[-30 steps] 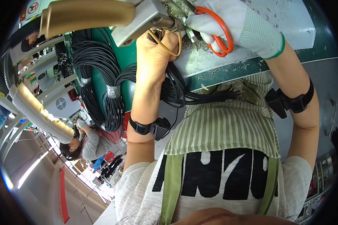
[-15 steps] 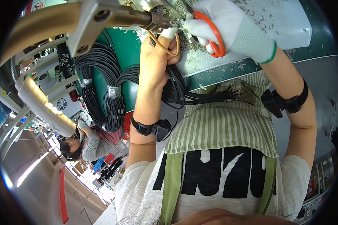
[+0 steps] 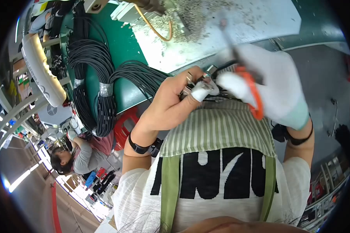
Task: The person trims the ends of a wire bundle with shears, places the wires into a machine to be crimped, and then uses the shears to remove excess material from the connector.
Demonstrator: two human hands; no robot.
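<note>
Close to the apron at the table's front edge, my left hand (image 3: 171,103) is closed around black cables with small metal connectors (image 3: 211,70) at their ends. White covers sit on some of its fingertips. In its white glove, my right hand (image 3: 282,79) grips orange-handled scissors (image 3: 254,97); their blades point away from me, blurred by motion. The right fingertips are beside the connectors, and I cannot tell whether they touch them. Part of the cables is hidden behind both hands. From the left, a bundle of black cables (image 3: 140,75) runs toward my left hand.
Metal clippings (image 3: 194,17) litter a white sheet (image 3: 268,23) on the green table (image 3: 124,95). A machine with a thin yellow tube (image 3: 153,31) stands at the far side. Tied cable coils (image 3: 91,56) hang over the left edge, near a lamp (image 3: 42,70). Another person (image 3: 85,155) sits at lower left.
Both hands have come back from the machine toward my apron, bringing the cable ends and scissors. The view has shifted, showing more of the clippings and the yellow tube.
</note>
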